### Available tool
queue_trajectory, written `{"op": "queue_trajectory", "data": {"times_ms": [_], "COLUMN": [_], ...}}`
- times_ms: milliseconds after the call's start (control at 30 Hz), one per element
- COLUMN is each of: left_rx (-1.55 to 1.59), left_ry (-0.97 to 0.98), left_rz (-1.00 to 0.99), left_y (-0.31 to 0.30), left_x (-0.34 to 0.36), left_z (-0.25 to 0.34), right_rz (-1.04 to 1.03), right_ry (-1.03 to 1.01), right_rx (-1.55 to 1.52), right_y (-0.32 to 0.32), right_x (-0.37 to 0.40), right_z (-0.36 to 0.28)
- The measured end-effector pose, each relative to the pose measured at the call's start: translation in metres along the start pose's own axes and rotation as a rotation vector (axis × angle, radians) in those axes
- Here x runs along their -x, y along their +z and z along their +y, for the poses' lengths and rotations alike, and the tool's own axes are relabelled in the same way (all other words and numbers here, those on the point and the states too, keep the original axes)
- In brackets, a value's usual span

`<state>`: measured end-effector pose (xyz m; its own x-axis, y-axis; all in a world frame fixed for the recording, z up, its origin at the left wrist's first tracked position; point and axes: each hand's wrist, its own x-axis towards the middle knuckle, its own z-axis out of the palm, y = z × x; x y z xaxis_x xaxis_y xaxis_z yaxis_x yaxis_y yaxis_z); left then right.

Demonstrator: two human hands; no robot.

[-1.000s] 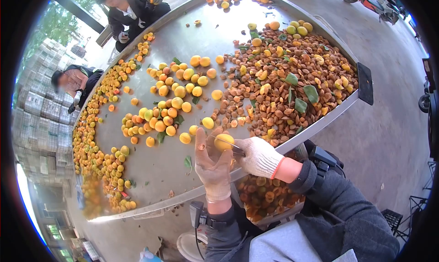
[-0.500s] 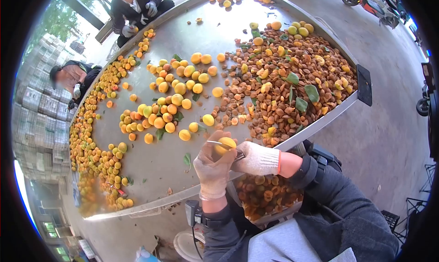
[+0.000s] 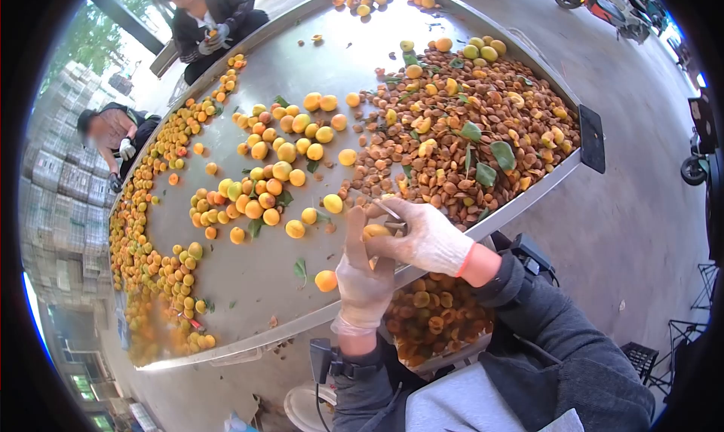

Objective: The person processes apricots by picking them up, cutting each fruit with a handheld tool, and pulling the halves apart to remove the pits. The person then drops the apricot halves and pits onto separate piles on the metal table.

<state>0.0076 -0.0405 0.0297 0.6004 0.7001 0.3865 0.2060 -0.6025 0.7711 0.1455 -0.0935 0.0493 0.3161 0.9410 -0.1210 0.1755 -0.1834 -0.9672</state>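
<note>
At the near edge of the metal table (image 3: 264, 281), my gloved left hand (image 3: 363, 281) holds a yellow apricot (image 3: 375, 231) between its fingers. My gloved right hand (image 3: 430, 237) meets it there, its fingers closed round a thin tool that is mostly hidden. One orange apricot (image 3: 326, 280) lies on the table just left of my left hand. Beyond my hands is a large heap of brown pits (image 3: 452, 176) with green leaves. Whole apricots (image 3: 256, 198) lie in loose groups at the table's middle.
A container of apricot halves (image 3: 437, 311) stands below the table edge. More apricots line the far left side (image 3: 143, 243). Two people in gloves (image 3: 215, 25) (image 3: 121, 134) sit beyond the table. A white bucket (image 3: 309, 408) is on the floor; motorbikes (image 3: 603, 6) stand at upper right.
My hands have shifted slightly, the right one rising and turning over the fruit. An orange apricot now shows beside my left hand. The view has moved a little.
</note>
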Motion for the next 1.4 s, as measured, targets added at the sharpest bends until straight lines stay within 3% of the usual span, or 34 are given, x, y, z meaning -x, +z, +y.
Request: {"op": "queue_trajectory", "data": {"times_ms": [33,133,200,333,400,433,500,600,767,833,900,967,1000,1033,1100,1133,1200,1300,1400], "left_rx": [0.006,0.047,0.663,0.665,1.211,1.212,1.653,1.521,1.531,1.496,1.409,1.376,1.339,1.342,1.177,1.176,1.184,1.172,1.092], "left_ry": [0.003,0.012,-0.194,-0.411,-0.491,-0.492,-0.648,-0.645,-0.672,-0.725,-0.808,-0.830,-0.848,-0.850,-0.911,-0.917,-0.995,-0.958,-0.903], "left_rz": [-0.009,0.011,0.108,0.113,0.053,0.053,0.057,0.199,0.258,0.273,0.251,0.193,0.132,0.124,0.103,0.094,0.076,0.080,0.141], "left_y": [0.002,0.005,0.009,0.000,-0.003,-0.005,-0.006,-0.010,-0.017,-0.017,-0.013,-0.007,-0.002,0.003,0.012,0.017,0.023,0.031,0.037], "left_x": [0.001,0.002,0.004,0.000,0.001,0.001,0.001,-0.001,-0.001,0.000,0.002,0.006,0.007,0.008,0.009,0.009,0.008,0.010,0.006], "left_z": [-0.001,-0.002,0.003,0.006,-0.015,-0.019,-0.021,-0.016,-0.045,-0.046,-0.043,-0.044,-0.044,-0.040,-0.028,-0.022,-0.013,-0.014,-0.004], "right_rz": [0.010,-0.105,-0.114,-0.129,-0.138,-0.145,-0.119,-0.021,-0.309,-0.621,-0.507,-0.026,0.116,0.123,0.374,0.457,0.510,0.589,0.623], "right_ry": [0.006,0.100,0.120,0.160,0.175,0.191,0.234,0.304,0.191,-0.267,-0.303,0.078,0.017,0.018,-0.180,-0.158,-0.179,-0.201,-0.415], "right_rx": [0.000,-0.534,-0.551,-0.540,-0.611,-0.681,-0.727,-0.832,-0.500,-0.087,-0.093,-0.457,-0.690,-0.688,-1.162,-1.198,-1.165,-1.023,-0.587], "right_y": [0.000,0.001,-0.001,-0.004,-0.006,-0.008,-0.004,-0.004,-0.026,-0.023,-0.025,-0.028,-0.023,-0.018,-0.008,-0.005,0.001,0.002,0.007], "right_x": [0.000,0.000,0.001,0.002,0.002,0.003,0.001,0.000,0.007,0.003,0.008,0.010,0.003,0.000,-0.005,-0.007,-0.006,-0.004,0.000], "right_z": [0.003,0.000,-0.006,-0.015,-0.017,-0.017,-0.007,-0.009,0.005,0.030,0.020,-0.012,-0.002,0.003,0.003,-0.004,-0.008,-0.007,-0.004]}}
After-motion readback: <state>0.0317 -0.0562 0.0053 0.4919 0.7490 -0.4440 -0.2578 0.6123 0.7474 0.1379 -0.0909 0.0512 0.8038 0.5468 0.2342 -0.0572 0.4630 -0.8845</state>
